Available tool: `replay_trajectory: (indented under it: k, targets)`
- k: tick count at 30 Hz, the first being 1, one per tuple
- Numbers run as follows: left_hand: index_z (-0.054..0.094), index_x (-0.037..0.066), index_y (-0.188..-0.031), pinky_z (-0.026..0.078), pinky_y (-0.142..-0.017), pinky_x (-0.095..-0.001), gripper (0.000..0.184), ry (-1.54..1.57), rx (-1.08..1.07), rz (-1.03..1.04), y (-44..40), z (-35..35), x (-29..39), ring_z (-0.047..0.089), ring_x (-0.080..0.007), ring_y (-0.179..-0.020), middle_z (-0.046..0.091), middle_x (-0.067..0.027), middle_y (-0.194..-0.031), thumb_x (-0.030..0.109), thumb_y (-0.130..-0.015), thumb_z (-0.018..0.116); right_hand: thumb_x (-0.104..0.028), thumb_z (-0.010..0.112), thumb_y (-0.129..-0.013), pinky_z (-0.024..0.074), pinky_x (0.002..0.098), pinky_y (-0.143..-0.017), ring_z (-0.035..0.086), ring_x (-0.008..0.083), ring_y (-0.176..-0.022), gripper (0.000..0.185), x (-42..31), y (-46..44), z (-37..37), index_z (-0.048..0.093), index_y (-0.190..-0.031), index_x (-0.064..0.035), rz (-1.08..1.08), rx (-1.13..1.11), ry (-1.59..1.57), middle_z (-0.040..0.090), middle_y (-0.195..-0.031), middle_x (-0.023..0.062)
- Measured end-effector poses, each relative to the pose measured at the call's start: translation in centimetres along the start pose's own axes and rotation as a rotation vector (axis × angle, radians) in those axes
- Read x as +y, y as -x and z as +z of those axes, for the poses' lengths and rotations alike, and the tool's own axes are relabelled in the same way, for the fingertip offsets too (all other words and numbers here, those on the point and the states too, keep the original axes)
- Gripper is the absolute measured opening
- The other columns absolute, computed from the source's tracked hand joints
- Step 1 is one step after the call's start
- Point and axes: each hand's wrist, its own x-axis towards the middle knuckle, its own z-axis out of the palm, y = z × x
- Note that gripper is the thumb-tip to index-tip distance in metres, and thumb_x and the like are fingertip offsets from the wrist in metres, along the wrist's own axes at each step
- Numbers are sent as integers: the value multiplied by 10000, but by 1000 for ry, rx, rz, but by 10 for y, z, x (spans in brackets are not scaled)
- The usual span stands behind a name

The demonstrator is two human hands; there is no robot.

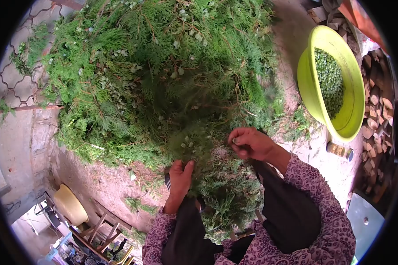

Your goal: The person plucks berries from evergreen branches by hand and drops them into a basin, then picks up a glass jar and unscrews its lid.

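Note:
My left hand (180,176) is closed on a leafy evergreen sprig (189,145) with pale green cones on it, blurred by motion. To its right, my right hand (252,143) has its fingers curled in toward the thumb; whatever they hold, if anything, is hidden. Beyond both hands rises a large heap of cut evergreen branches (163,57), dotted with pale cones. More cut greenery (230,198) lies between my knees.
A yellow-green basin (305,84) at the right contains many small green cones (329,81). A jar (339,151) lies near it, before stacked firewood (376,119). At lower left are another yellow basin (70,205) and a wooden frame (102,232).

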Motion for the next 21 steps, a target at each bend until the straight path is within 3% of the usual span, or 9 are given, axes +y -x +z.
replay_trajectory:
  k: [2, 4, 5, 7, 11, 14, 16, 21]
  targets:
    - [567, -7, -862, 375, -558, -174, 96, -98, -16, 53, 0, 2, 0, 445, -18, -635, 557, 40, -723, 78, -817, 567, -87, 530, -785, 411, 217, -450, 514, 101, -541, 119, -4, 2, 4, 542, -879, -14, -80, -53, -103, 558, -705, 41]
    - [567, -11, -839, 371, -546, -176, 100, -198, -28, 104, 1, 1, -2, 435, -18, -622, 548, 44, -699, 85, -812, 576, -91, 537, -798, 417, 208, -473, 528, 89, -583, 146, -3, 0, 10, 532, -915, -3, -113, 18, 122, 565, -787, 55]
    - [566, -15, -822, 373, -538, -181, 107, -234, -24, 124, 1, 0, -5, 429, -18, -619, 547, 43, -691, 90, -808, 584, -91, 537, -798, 417, 208, -473, 528, 89, -583, 146, -2, -2, 10, 532, -915, -3, -112, 18, 120, 565, -787, 55]
    - [565, -18, -805, 374, -531, -186, 116, -270, -21, 146, 1, 2, -3, 424, -19, -615, 545, 42, -683, 95, -803, 591, -108, 549, -807, 418, 200, -488, 537, 77, -604, 150, -1, -7, 7, 543, -913, -3, -88, 73, 461, 566, -762, 40]
    - [559, -7, -777, 379, -514, -204, 128, -292, -46, 200, 6, 12, 1, 414, -29, -590, 538, 26, -634, 107, -788, 614, -137, 564, -808, 416, 192, -502, 543, 69, -619, 183, 12, -12, 4, 553, -922, 6, -98, 18, 493, 566, -734, 23]
    - [552, -1, -771, 385, -511, -212, 135, -384, -86, 222, 6, 8, -6, 417, -34, -578, 542, -5, -615, 111, -777, 627, -157, 576, -803, 415, 191, -522, 540, 61, -612, 212, 15, -14, 7, 559, -925, 15, -128, 123, 550, 563, -701, 12]
    - [549, 1, -767, 390, -512, -215, 139, -430, -100, 238, 5, 7, -7, 420, -36, -574, 546, -22, -612, 112, -773, 633, -162, 579, -802, 419, 198, -548, 539, 60, -605, 223, 20, -18, -1, 561, -933, 18, -98, 62, 713, 567, -695, 9]
    - [550, 2, -770, 403, -507, -223, 139, -395, -84, 296, 7, 10, -3, 439, -39, -565, 565, -42, -613, 112, -770, 634, -203, 598, -777, 440, 227, -532, 550, 75, -576, 251, 22, -15, 5, 578, -881, 25, -30, 124, 667, 588, -682, 40]
